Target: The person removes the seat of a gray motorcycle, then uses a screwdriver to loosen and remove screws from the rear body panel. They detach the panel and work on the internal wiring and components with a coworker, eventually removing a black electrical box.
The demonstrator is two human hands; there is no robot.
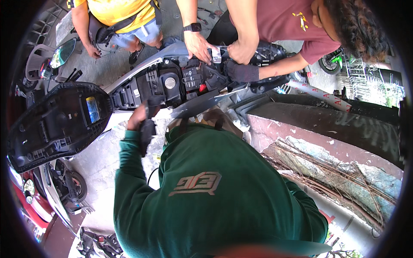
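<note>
My left hand (136, 118), in a green sleeve, is closed around a blurred black tool shaped like a cordless drill (149, 129). It is beside the near edge of a scooter (183, 105) whose seat is swung open, exposing its black inner parts. Near the hand, a round cap (170, 83) sits in the scooter's body. My right arm (307, 215) shows only as a sleeve, and its hand is out of view. Across the scooter, a co-worker's dark-gloved hand (241, 71) and bare hand (241, 51) work at its parts. Another hand with a watch (200, 46) reaches beside a small pale piece (216, 55).
The raised seat (56, 124) extends left, past a mirror (63, 52). A person in a yellow shirt (118, 15) stands beyond the scooter. On the right runs a low wall (297, 129) with dry stems beside it. Another motorcycle (71, 187) stands at lower left.
</note>
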